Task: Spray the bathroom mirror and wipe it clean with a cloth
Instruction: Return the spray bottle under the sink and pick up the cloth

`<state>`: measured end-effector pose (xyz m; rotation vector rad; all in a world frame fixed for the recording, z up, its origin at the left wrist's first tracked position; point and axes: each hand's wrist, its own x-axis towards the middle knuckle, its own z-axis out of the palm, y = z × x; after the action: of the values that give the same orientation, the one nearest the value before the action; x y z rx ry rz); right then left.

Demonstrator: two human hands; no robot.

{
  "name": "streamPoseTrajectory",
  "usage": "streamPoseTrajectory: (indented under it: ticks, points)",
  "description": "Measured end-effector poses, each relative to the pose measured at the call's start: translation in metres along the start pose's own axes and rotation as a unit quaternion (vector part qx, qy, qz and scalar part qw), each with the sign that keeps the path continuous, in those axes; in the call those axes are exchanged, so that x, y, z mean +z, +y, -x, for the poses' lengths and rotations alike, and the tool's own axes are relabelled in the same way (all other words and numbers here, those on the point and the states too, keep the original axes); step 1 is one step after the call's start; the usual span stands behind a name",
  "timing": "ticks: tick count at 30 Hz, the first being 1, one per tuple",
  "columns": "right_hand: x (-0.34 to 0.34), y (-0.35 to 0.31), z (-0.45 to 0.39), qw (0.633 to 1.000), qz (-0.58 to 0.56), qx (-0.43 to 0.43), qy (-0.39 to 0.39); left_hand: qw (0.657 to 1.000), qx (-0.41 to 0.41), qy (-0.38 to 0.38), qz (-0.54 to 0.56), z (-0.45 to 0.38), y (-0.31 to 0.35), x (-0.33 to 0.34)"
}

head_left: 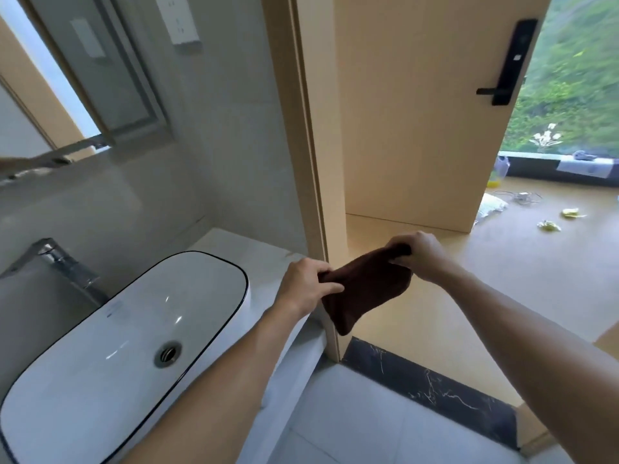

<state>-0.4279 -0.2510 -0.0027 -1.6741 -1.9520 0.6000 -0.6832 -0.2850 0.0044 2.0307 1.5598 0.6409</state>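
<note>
Right of the sink (pixel 140 329), past the bench (pixel 268 259) edge, both hands are holding a dark brown cloth (pixel 365 289) in the air in front of the door frame (pixel 311 162). Left hand (pixel 306 286) is pinching the cloth's left upper corner, grip narrow, thumb lying across the fabric, fingers curled behind it. Right hand (pixel 418 256) is gripping the opposite upper corner, grip closed tight, fabric bunched under the knuckles. Cloth is stretching between the two hands and sagging to a point below the left hand, hanging just over the black marble threshold (pixel 432 386), not touching it.

Mirror (pixel 67 88) is sitting on the wall above and left of the sink, well apart from the cloth; only its lower right part is showing, tilted by the wide lens. Faucet (pixel 63 266) is standing at the sink's left rim. Wall socket (pixel 179 21) is sitting above the sink, right of the mirror. Sink bowl is showing bare white with the drain (pixel 168 353) near its middle.

Beyond the frame, right of the sink, a wooden door (pixel 432 112) with a black lever lock (pixel 509 61) is standing open. No spray bottle that I can tell.
</note>
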Motion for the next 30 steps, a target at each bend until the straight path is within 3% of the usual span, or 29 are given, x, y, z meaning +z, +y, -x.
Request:
streamPoseTrajectory:
  ticks: [6, 18, 25, 30]
  points:
    - [0.056, 0.077, 0.014, 0.999, -0.018, 0.030, 0.023, 0.998, 0.008, 0.062, -0.031, 0.001, -0.043, 0.091]
    - [0.263, 0.193, 0.038, 0.997, -0.045, 0.041, 0.055, 0.970, 0.044, 0.224, -0.083, 0.038, -0.212, 0.260]
    - [0.376, 0.209, 0.059, 0.997, -0.037, 0.038, 0.053, 0.962, 0.023, 0.269, -0.044, 0.095, -0.317, 0.332]
    - [0.451, 0.213, 0.076, 0.986, -0.134, 0.099, 0.021, 0.964, -0.025, 0.263, 0.010, 0.142, -0.365, 0.346]
